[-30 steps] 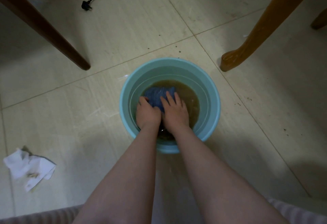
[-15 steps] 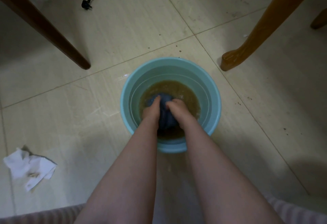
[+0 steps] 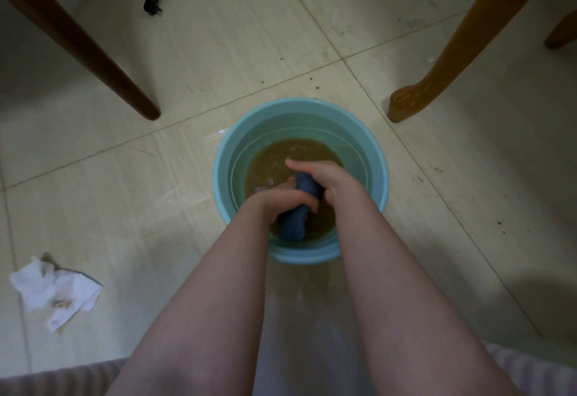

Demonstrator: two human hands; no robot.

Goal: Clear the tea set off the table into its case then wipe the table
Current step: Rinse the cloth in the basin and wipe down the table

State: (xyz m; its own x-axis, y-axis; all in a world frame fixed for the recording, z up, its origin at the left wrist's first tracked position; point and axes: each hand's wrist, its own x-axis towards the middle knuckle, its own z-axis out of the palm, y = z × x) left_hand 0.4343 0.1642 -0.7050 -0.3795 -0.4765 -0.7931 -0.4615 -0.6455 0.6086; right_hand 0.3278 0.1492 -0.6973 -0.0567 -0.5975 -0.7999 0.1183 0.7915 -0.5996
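A light blue plastic bucket stands on the tiled floor, holding murky brown water with small bits floating in it. Both my hands are over the water, gripping a rolled blue cloth. My left hand is closed around the cloth's middle. My right hand is closed around its far end. The cloth's near end hangs out below my left hand, just above the water. No tea set, case or tabletop is in view.
A dark wooden table leg slants down at the left, and a lighter curved wooden leg stands at the right. A crumpled white tissue lies on the floor at the left. A black plug and cord lie farther back.
My hands pressed the cloth down into the water, then gathered it into a roll and lifted it. The right hand has turned over its far end.
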